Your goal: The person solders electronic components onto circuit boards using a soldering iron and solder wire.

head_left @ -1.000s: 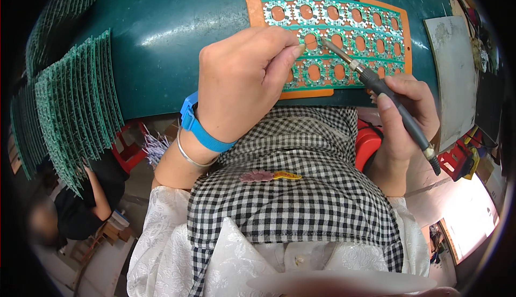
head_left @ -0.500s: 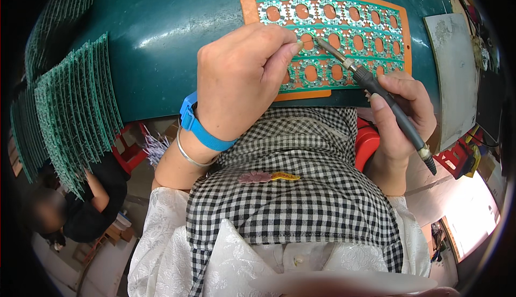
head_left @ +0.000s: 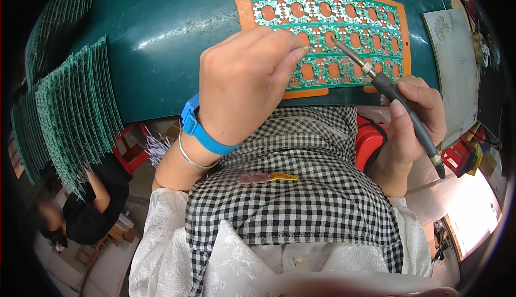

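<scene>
Right hand (head_left: 411,122) grips the soldering iron (head_left: 388,90) pen-style, tip down on the green circuit panel (head_left: 344,39) lying in its orange carrier (head_left: 246,15) on the green table (head_left: 161,39). Left hand (head_left: 242,84), fingers curled, pins the panel's near edge. Panel looks thin, stiff, light and fragile: best handled by its edges.

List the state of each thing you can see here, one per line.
Green circuit board panel: flat on the orange tray.
Black-handled soldering iron: gripped by right hand, tip on panel.
Left hand: fingers pressing panel.
Stacked green boards: standing on edge.
</scene>
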A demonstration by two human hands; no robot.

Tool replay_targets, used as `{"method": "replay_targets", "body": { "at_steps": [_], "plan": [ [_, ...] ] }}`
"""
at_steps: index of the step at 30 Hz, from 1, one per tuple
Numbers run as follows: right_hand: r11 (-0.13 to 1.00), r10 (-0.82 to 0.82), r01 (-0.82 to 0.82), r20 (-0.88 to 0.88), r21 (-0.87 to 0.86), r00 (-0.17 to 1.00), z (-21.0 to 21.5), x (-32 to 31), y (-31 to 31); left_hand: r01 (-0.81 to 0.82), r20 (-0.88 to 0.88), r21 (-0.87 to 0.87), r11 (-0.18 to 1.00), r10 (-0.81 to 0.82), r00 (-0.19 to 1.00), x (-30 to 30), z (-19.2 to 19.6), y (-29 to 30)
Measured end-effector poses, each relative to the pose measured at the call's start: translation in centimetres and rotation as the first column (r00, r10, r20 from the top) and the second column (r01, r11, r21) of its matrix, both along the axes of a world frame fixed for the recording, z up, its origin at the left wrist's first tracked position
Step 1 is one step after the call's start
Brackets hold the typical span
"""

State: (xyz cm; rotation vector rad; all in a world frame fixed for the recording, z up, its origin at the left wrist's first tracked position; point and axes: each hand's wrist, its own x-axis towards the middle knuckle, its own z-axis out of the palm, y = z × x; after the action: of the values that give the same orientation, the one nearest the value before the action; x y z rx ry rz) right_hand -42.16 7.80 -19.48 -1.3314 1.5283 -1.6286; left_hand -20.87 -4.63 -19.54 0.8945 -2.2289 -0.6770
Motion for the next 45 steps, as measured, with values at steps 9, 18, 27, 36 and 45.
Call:
{"method": "replay_targets", "body": {
  "at_steps": [9,18,27,36,45],
  "plan": [
    [0.998,0.068,-0.066,-0.142,0.017,0.988,-0.4,-0.3,-0.4,0.031,0.091,-0.033,0.999,-0.028,0.995,-1.0,-0.7,-0.3],
    [0.999,0.033,-0.035,-0.266,-0.004,0.963,0.4,0.2,0.1,0.069,0.021,-0.055,0.996,-0.068,0.997,-0.9,0.3,0.2],
    [0.999,0.014,-0.019,-0.109,-0.044,0.994,-0.1,-2.2,0.2,0.067,-0.103,0.079,0.995,-0.059,0.993,-1.2,1.0,0.1],
    [0.998,0.059,-0.059,-0.083,0.001,0.995,-0.2,-1.8,-0.3,0.035,0.016,-0.037,0.999,-0.034,0.999,-2.4,-0.2,-0.2],
    [0.998,0.068,-0.067,-0.103,0.012,0.992,-0.3,-1.8,-0.6,0.029,0.046,-0.071,0.997,-0.026,0.999,-2.8,-0.7,-0.2]
  ]
}}
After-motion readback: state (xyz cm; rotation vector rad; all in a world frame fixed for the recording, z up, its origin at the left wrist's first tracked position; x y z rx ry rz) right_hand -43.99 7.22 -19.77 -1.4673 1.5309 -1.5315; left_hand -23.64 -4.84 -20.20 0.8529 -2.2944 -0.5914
